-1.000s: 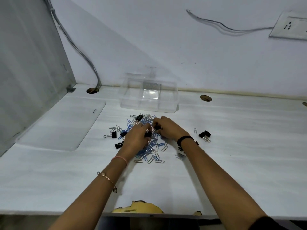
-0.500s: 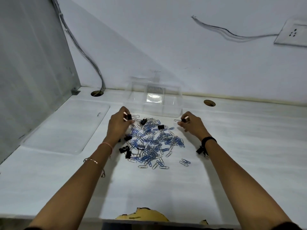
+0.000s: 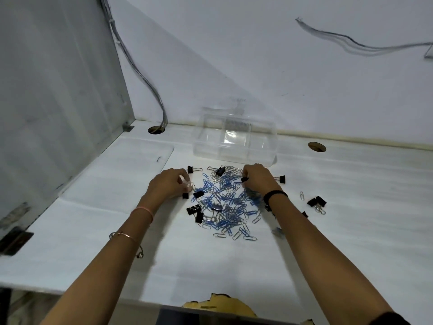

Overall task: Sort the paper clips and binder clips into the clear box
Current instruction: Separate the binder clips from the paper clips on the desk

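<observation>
A heap of blue and silver paper clips (image 3: 226,204) lies on the white desk (image 3: 187,259), with black binder clips mixed in and around it. The clear box (image 3: 234,143) stands just behind the heap, with nothing visible inside. My left hand (image 3: 169,184) is at the heap's left edge, fingers curled, pinching a small black binder clip (image 3: 185,195) by its blurred silver handle. My right hand (image 3: 257,178) is at the heap's upper right, fingertips pinching another black binder clip (image 3: 243,179). Loose binder clips lie at the far left (image 3: 191,169) and right (image 3: 282,178) of the hands.
A pair of binder clips (image 3: 316,202) and a lone paper clip (image 3: 302,195) lie to the right. A clear lid (image 3: 121,170) lies flat at the left. Cable holes (image 3: 156,130) (image 3: 316,146) open near the back wall. A grey partition (image 3: 58,102) closes the left side.
Both hands went from the heap's middle out to the box's front corners with a binder clip each, then returned to the heap's edges. Binder clips now lie where the hands were.
</observation>
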